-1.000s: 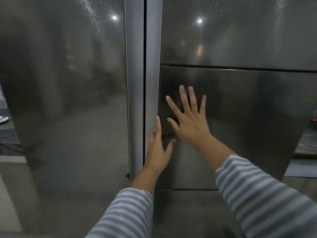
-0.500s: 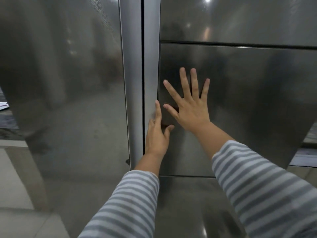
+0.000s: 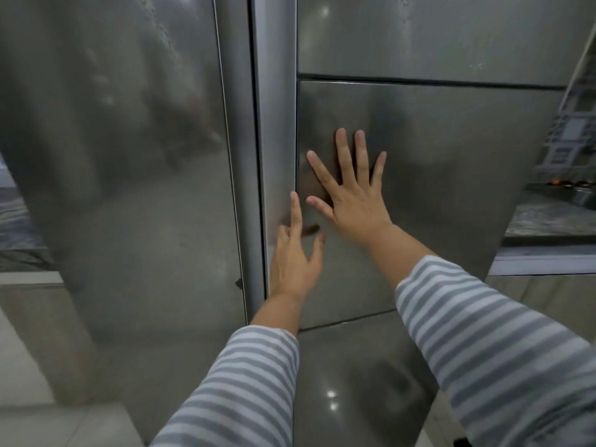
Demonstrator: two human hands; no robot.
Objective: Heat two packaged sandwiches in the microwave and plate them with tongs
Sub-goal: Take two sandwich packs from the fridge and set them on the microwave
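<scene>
The sandwiches are nowhere in view yet, and both hands, right hand [image 3: 353,201] flat and left hand [image 3: 295,262] open, holding nothing, still press the fridge door [image 3: 435,175] mid-frame.

You are looking at a dim, grey scene; the brushed stainless-steel refrigerator doors [image 3: 435,188] give back only smeared, hazy reflections. Small white glints of overhead lamps show near the top and on the lower panel [image 3: 332,395]. Straight edges bow outward toward the frame's sides, and the corners look soft.

Left hand [image 3: 295,262] fingers now spread.
</scene>
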